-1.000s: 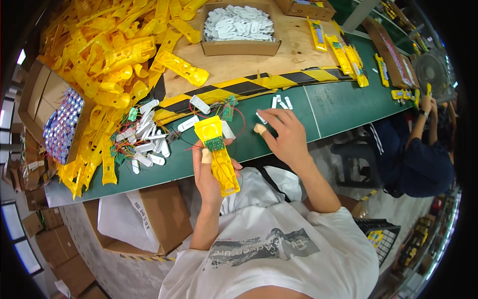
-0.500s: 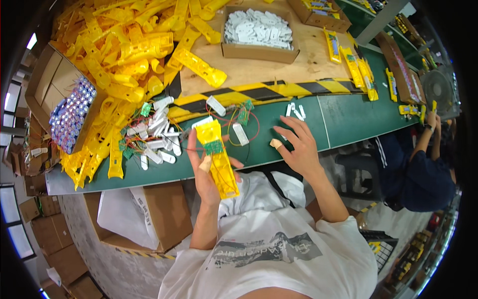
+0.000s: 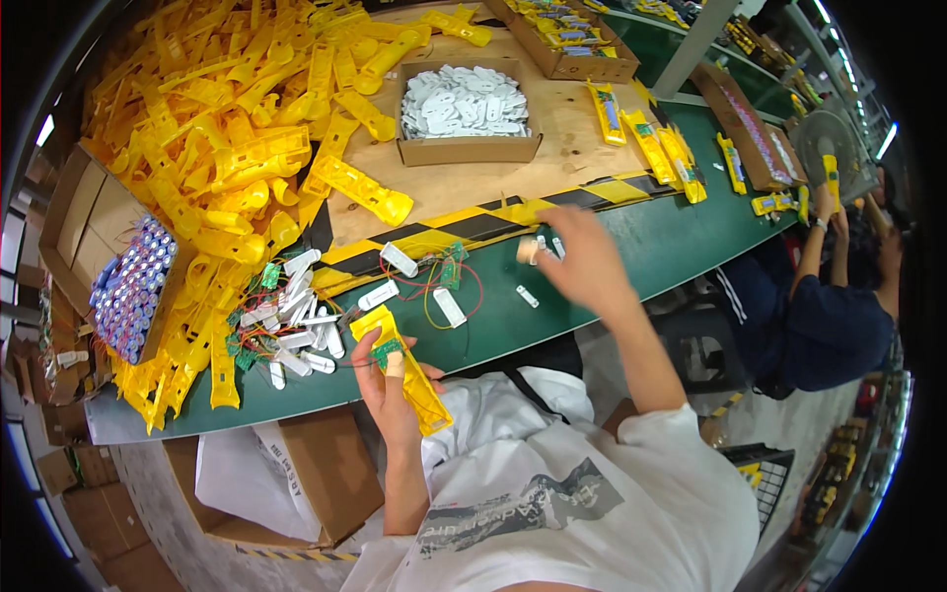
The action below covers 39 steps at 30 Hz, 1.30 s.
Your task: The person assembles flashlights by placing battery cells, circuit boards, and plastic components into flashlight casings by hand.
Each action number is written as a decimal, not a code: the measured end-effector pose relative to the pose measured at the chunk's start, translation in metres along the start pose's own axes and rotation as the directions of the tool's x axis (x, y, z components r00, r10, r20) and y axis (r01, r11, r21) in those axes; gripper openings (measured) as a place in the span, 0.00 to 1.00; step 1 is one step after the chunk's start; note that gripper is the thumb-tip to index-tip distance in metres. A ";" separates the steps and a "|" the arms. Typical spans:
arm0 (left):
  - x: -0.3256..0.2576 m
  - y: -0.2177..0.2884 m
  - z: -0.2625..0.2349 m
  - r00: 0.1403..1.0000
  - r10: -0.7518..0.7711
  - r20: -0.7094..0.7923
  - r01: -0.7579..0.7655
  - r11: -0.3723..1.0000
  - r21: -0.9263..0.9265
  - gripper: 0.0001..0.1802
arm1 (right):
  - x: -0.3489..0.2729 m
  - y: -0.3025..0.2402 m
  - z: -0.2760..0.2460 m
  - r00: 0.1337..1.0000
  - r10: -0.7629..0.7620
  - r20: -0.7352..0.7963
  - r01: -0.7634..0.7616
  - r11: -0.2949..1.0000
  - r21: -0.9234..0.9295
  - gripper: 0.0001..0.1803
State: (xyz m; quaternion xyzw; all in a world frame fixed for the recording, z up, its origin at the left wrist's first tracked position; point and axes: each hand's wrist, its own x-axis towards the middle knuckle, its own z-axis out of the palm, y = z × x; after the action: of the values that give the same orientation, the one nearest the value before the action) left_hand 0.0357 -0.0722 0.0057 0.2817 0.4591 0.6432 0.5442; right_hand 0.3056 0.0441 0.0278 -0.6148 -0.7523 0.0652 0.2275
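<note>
My left hand (image 3: 393,407) grips a long yellow plastic housing (image 3: 422,399), tilted, just above the near edge of the green bench. A green circuit board (image 3: 386,351) sits in the upper part of that housing, by my thumb. My right hand (image 3: 590,271) is over the bench near a few small white pieces (image 3: 556,247); motion smears its fingers and I cannot see whether they hold anything. One small white piece (image 3: 528,296) lies apart, nearer to me. Between the hands rest white oblong parts (image 3: 449,308) wired to a green board (image 3: 453,264). Both thumbs wear beige covers.
Left are a heap of yellow housings (image 3: 247,148), a box (image 3: 71,237) of battery cells (image 3: 138,291) and a pile of white parts (image 3: 296,331). A carton (image 3: 469,150) of white pieces stands behind the striped edge. Filled housings (image 3: 651,148) lie right; a co-worker (image 3: 838,316) sits beyond.
My right hand has swung up and left over the small white pieces. My left hand and the housing appear lower, and the housing is more tilted. The whole view has shifted.
</note>
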 end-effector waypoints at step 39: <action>0.061 -0.065 0.089 0.928 -0.066 0.365 -0.125 0.871 0.475 0.20 | 0.117 0.043 0.028 0.896 -0.390 -0.212 0.431 0.880 0.202 0.09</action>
State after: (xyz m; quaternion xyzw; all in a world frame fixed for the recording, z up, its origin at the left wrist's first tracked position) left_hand 0.1257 0.0104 -0.0233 0.5334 0.4916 0.4492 0.5215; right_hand 0.3158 0.1707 0.0173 -0.4115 -0.8305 0.0563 0.3711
